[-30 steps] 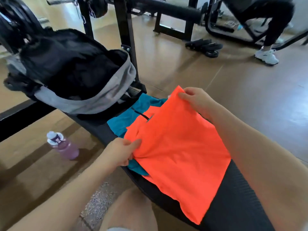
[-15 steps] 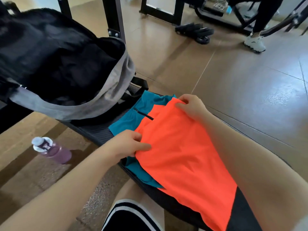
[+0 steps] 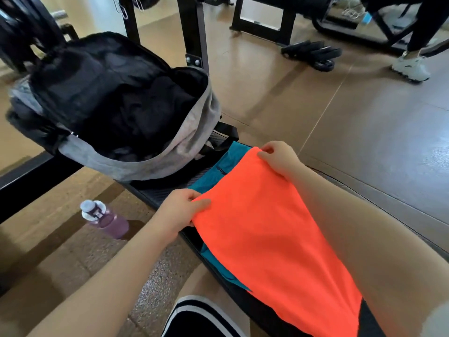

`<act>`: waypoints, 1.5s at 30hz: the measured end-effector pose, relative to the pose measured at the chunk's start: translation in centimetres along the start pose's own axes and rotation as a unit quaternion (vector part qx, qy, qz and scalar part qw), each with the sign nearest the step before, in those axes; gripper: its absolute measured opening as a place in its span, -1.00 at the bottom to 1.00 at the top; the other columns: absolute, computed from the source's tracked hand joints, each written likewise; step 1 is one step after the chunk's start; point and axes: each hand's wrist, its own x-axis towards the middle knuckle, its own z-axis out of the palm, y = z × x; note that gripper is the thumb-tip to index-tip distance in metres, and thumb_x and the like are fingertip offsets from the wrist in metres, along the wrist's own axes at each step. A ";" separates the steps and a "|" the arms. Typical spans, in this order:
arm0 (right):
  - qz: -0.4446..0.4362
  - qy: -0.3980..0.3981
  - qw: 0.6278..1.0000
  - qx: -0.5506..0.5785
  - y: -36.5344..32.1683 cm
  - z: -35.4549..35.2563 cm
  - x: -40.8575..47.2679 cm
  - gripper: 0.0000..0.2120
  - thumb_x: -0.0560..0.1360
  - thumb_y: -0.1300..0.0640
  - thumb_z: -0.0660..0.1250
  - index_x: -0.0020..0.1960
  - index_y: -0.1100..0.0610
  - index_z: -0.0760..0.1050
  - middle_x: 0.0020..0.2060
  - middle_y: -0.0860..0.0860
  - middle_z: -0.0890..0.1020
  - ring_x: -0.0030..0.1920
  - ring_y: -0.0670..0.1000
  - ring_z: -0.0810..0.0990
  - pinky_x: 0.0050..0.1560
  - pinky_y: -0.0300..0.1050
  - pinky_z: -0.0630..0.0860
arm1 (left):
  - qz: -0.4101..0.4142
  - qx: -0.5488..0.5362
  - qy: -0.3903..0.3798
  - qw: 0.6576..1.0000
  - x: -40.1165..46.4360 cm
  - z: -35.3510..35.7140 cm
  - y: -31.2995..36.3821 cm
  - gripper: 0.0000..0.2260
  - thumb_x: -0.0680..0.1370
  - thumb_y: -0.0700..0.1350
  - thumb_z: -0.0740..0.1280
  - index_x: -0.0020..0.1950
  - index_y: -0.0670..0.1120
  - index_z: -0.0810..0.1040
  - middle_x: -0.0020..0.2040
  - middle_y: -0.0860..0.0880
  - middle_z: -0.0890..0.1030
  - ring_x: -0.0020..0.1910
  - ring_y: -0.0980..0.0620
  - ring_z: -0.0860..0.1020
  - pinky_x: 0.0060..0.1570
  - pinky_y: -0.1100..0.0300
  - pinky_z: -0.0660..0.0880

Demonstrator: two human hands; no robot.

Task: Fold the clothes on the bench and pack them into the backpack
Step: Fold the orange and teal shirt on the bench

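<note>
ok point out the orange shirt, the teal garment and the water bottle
orange shirt (image 3: 272,229), head view, middle of the fabric
teal garment (image 3: 224,164), head view, part by the zip
water bottle (image 3: 114,221), head view, purple body

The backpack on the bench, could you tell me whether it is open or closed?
Open: the backpack gapes, its grey rim pulled wide, showing the dark interior.

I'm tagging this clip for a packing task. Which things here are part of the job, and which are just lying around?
Part of the job:
orange garment, in the grip of left hand and right hand
teal garment beneath it
open backpack
bench

Just lying about:
purple water bottle on the floor
weight plates
another person's white shoe
</note>
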 end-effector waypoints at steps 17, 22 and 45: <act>-0.276 0.109 0.943 -0.151 -1.9 3.0 -4.2 -0.48 0.54 0.02 0.04 0.44 0.20 0.25 0.49 0.13 0.19 0.48 0.16 0.16 0.45 0.03 0.06 | 0.404 0.384 0.250 0.792 -1.3 1.9 -0.8 -0.66 0.35 -0.23 0.13 0.09 -0.21 0.47 0.08 -0.20 0.51 0.10 -0.18 0.44 0.02 -0.01 0.40; -0.331 -0.109 0.898 -0.267 0.5 4.3 -7.3 -0.27 0.44 -0.23 -0.24 0.53 0.06 -0.02 0.53 -0.01 0.02 0.52 0.01 0.01 0.49 0.02 -0.11 | 0.235 0.461 0.075 0.852 -0.2 6.2 -1.7 -0.19 0.43 0.28 -0.14 0.48 -0.28 0.11 0.49 -0.25 0.13 0.49 -0.16 0.10 0.43 0.01 -0.03; -0.312 0.004 0.935 -0.168 5.7 -0.7 -15.1 -0.53 0.52 -0.08 0.13 0.35 0.13 0.37 0.43 0.12 0.31 0.36 0.15 0.37 0.32 0.06 0.31 | 0.447 0.472 -0.015 0.760 -0.9 4.9 -1.2 -0.11 0.31 0.43 0.14 0.49 -0.07 0.10 0.51 -0.16 0.10 0.48 -0.09 0.02 0.42 0.00 -0.08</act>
